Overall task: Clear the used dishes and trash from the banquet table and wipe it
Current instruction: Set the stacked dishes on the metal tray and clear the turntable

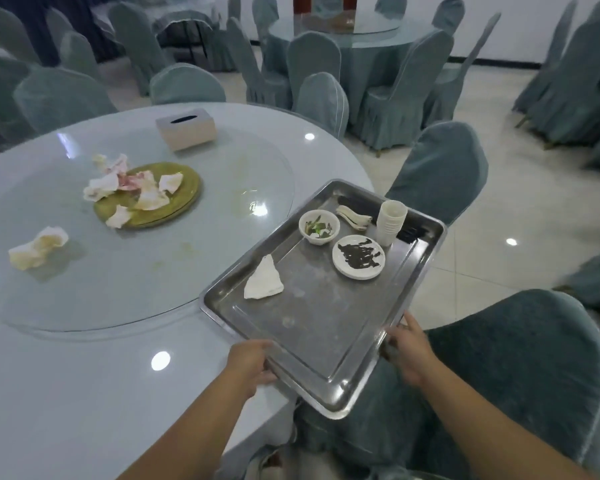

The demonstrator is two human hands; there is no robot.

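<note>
Because the steel tray [321, 327] was stiff, slick and loaded at its far end, I judged both hands, left [252, 362] and right [407, 351], fingers grasping its near rim, best spread wide.

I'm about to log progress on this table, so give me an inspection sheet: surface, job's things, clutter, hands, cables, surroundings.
Surface: round table with a glass turntable; faint smears on the glass.
Job's things: metal tray partly over the table edge, carrying a small bowl, a saucer with dark scraps, stacked cups, spoons and a folded napkin.
Clutter: gold plate with crumpled tissues on and beside it; another crumpled tissue lies apart; tissue box at the far side.
Hands: left hand and right hand each grip the tray's near rim.
Cables: nothing seen.
Surroundings: covered chairs, another table behind, tiled floor.
</note>
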